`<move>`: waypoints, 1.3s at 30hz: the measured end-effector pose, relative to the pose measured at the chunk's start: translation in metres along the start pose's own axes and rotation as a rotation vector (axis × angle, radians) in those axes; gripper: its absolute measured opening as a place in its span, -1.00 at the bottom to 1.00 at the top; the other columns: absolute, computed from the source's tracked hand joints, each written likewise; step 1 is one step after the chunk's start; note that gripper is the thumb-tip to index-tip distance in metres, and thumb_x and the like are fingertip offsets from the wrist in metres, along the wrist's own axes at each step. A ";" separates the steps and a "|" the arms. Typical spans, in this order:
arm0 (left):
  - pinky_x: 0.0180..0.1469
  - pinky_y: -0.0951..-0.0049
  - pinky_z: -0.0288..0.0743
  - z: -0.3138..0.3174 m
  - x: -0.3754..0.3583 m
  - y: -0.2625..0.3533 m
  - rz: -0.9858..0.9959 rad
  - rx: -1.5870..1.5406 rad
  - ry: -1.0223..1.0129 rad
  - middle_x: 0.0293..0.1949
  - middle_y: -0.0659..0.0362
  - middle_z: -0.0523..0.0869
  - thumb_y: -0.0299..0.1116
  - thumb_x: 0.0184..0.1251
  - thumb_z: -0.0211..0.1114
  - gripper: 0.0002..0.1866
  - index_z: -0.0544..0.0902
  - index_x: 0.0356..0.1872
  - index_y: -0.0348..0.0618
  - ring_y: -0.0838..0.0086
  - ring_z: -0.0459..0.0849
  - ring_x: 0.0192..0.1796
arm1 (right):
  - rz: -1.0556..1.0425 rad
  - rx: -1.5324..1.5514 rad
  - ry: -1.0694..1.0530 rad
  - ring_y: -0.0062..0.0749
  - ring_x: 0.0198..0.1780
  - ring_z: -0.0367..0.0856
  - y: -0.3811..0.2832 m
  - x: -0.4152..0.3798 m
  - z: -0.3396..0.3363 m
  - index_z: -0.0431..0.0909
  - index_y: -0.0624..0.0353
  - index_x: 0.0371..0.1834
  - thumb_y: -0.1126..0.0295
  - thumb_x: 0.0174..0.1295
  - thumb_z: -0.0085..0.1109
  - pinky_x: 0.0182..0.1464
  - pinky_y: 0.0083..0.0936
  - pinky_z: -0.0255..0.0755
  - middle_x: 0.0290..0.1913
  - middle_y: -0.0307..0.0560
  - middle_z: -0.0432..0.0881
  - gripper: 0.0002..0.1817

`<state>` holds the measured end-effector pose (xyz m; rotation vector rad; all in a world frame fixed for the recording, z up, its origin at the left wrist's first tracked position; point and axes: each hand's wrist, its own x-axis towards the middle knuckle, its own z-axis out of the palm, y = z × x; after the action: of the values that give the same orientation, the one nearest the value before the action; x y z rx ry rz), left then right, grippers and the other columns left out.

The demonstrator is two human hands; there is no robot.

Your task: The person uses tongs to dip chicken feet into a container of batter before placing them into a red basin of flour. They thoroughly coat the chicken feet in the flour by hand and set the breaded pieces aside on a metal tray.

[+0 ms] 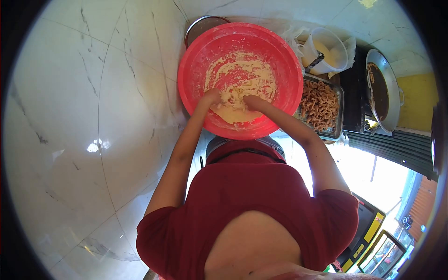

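A big red plastic basin [280,60] stands on the marble floor in front of me, smeared with pale yellow dough [238,77]. Both my arms reach into it. My left hand [211,97] is bunched in the dough near the basin's lower left, coated with it. Just right of centre, my right hand [252,101] presses into the same lump, its fingers buried in the dough. The two hands are a short way apart.
Right of the basin sits a metal tray [339,100] of brown fried pieces. Behind the tray is a white bucket [326,49] with yellowish contents. Further right is a wok [380,91] of dark oil. A metal pan [200,25] peeks out behind the basin. White marble floor [93,116] spreads left.
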<state>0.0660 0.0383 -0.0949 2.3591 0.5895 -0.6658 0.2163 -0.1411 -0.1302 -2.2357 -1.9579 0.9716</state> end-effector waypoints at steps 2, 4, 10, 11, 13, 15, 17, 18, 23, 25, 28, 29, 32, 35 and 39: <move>-0.26 0.28 0.52 0.015 0.003 -0.004 -0.040 0.158 0.122 -0.35 -0.09 0.67 -0.25 -0.09 0.38 -0.68 0.64 -0.38 -0.31 0.15 0.66 -0.30 | 0.010 -0.012 0.034 -0.01 -0.22 0.62 0.002 0.000 0.002 0.58 0.28 -0.36 0.47 -0.15 0.19 -0.21 -0.25 0.48 -0.35 0.16 0.62 -0.77; -0.24 0.26 0.55 0.029 -0.001 0.001 -0.067 0.252 0.188 -0.33 -0.09 0.67 -0.33 -0.13 0.36 -0.72 0.65 -0.37 -0.30 0.12 0.67 -0.26 | 0.013 -0.035 -0.010 -0.02 -0.21 0.62 0.000 -0.002 -0.013 0.58 0.29 -0.35 0.48 -0.13 0.17 -0.20 -0.25 0.49 -0.34 0.17 0.62 -0.77; -0.14 0.20 0.52 0.073 0.017 0.047 0.218 0.201 -0.041 -0.31 -0.13 0.65 -0.26 -0.23 0.43 -0.63 0.64 -0.38 -0.32 0.10 0.64 -0.18 | 0.227 -0.095 -0.028 -0.05 -0.22 0.64 0.045 -0.014 -0.056 0.61 0.26 -0.31 0.41 -0.11 0.23 -0.23 -0.26 0.52 -0.31 0.17 0.63 -0.75; -0.15 0.20 0.52 0.078 0.018 0.060 0.228 0.208 -0.042 -0.31 -0.12 0.66 -0.24 -0.20 0.41 -0.63 0.64 -0.37 -0.30 0.10 0.64 -0.18 | 0.247 -0.105 0.037 -0.05 -0.22 0.64 0.054 -0.018 -0.057 0.61 0.26 -0.31 0.41 -0.12 0.24 -0.23 -0.26 0.52 -0.31 0.17 0.63 -0.74; -0.15 0.22 0.51 0.086 0.021 0.082 0.248 0.221 -0.044 -0.33 -0.10 0.66 -0.19 -0.13 0.37 -0.64 0.65 -0.35 -0.27 0.10 0.64 -0.20 | 0.287 -0.122 0.164 -0.06 -0.23 0.64 0.066 -0.025 -0.059 0.62 0.25 -0.32 0.41 -0.13 0.25 -0.24 -0.27 0.53 -0.30 0.15 0.64 -0.74; -0.16 0.22 0.51 0.081 0.027 0.088 0.326 0.183 -0.164 -0.33 -0.09 0.66 -0.16 -0.06 0.33 -0.65 0.65 -0.34 -0.24 0.09 0.64 -0.21 | 0.293 -0.154 0.035 -0.06 -0.21 0.63 0.067 -0.019 -0.056 0.62 0.25 -0.32 0.43 -0.14 0.24 -0.22 -0.27 0.52 -0.28 0.12 0.64 -0.74; -0.16 0.23 0.50 0.075 0.031 0.087 0.338 0.168 -0.197 -0.34 -0.09 0.66 -0.16 0.02 0.29 -0.69 0.65 -0.33 -0.22 0.09 0.63 -0.22 | 0.299 -0.150 -0.054 -0.05 -0.20 0.63 0.063 -0.015 -0.049 0.61 0.24 -0.31 0.46 -0.14 0.23 -0.20 -0.26 0.52 -0.27 0.11 0.64 -0.75; -0.16 0.23 0.49 0.072 0.031 0.081 0.311 0.172 -0.170 -0.34 -0.09 0.66 -0.18 0.06 0.26 -0.71 0.65 -0.33 -0.21 0.10 0.63 -0.22 | 0.302 -0.130 -0.078 -0.05 -0.19 0.63 0.050 -0.014 -0.043 0.61 0.24 -0.31 0.47 -0.14 0.22 -0.19 -0.26 0.51 -0.27 0.11 0.64 -0.75; -0.18 0.22 0.49 0.027 0.003 0.025 0.258 -0.218 0.130 -0.34 -0.16 0.65 -0.16 0.13 0.22 -0.62 0.62 -0.25 -0.34 0.06 0.64 -0.26 | -0.062 -0.099 -0.107 -0.02 -0.18 0.61 0.016 -0.002 0.010 0.58 0.19 -0.22 0.43 -0.06 0.16 -0.18 -0.21 0.47 -0.33 0.13 0.62 -0.73; -0.14 0.26 0.48 -0.003 -0.039 0.030 0.166 -0.375 0.318 -0.26 -0.17 0.64 -0.25 0.18 0.19 -0.65 0.57 -0.16 -0.36 0.07 0.64 -0.21 | -0.136 -0.046 -0.233 -0.02 -0.17 0.60 0.004 0.004 0.010 0.58 0.18 -0.22 0.44 -0.06 0.15 -0.17 -0.20 0.46 -0.31 0.13 0.62 -0.73; -0.07 0.29 0.45 -0.011 -0.082 0.027 0.186 -0.744 0.555 -0.17 -0.13 0.62 -0.31 0.22 0.16 -0.69 0.56 -0.12 -0.34 0.10 0.62 -0.12 | -0.196 0.090 -0.292 0.00 -0.19 0.59 -0.005 0.016 0.004 0.56 0.20 -0.23 0.41 -0.06 0.17 -0.16 -0.19 0.45 -0.29 0.14 0.61 -0.73; -0.06 0.29 0.45 -0.010 -0.092 0.027 0.170 -0.660 0.648 -0.15 -0.11 0.62 -0.32 0.22 0.15 -0.70 0.56 -0.12 -0.33 0.12 0.62 -0.11 | -0.167 0.139 -0.230 0.01 -0.20 0.59 -0.010 0.019 0.009 0.55 0.22 -0.24 0.39 -0.06 0.19 -0.17 -0.19 0.45 -0.28 0.15 0.61 -0.73; -0.06 0.37 0.45 -0.005 -0.122 0.036 0.138 -0.496 0.942 -0.15 -0.03 0.63 -0.38 0.23 0.15 -0.74 0.56 -0.11 -0.29 0.25 0.62 -0.12 | -0.149 0.171 -0.014 0.01 -0.23 0.60 -0.041 0.003 0.010 0.55 0.33 -0.37 0.29 -0.08 0.23 -0.18 -0.19 0.45 -0.35 0.19 0.61 -0.70; -0.12 0.49 0.47 0.005 -0.135 0.053 0.126 -0.491 1.197 -0.24 0.09 0.67 -0.45 0.22 0.18 -0.77 0.58 -0.11 -0.24 0.47 0.64 -0.22 | -0.110 0.157 0.053 0.01 -0.25 0.61 -0.065 -0.002 0.011 0.54 0.42 -0.44 0.17 -0.13 0.28 -0.20 -0.19 0.46 -0.39 0.22 0.61 -0.57; -0.23 0.51 0.47 0.017 -0.128 0.045 0.056 -0.477 1.286 -0.37 0.16 0.67 -0.43 0.20 0.21 -0.80 0.60 -0.15 -0.20 0.54 0.62 -0.37 | -0.016 0.284 -0.285 -0.03 -0.21 0.59 -0.077 0.005 -0.020 0.52 0.35 -0.32 0.32 -0.12 0.25 -0.17 -0.21 0.45 -0.28 0.18 0.61 -0.66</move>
<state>-0.0137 -0.0357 -0.0126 2.0555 1.0209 1.0353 0.1563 -0.1129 -0.0854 -2.0165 -1.7858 1.5300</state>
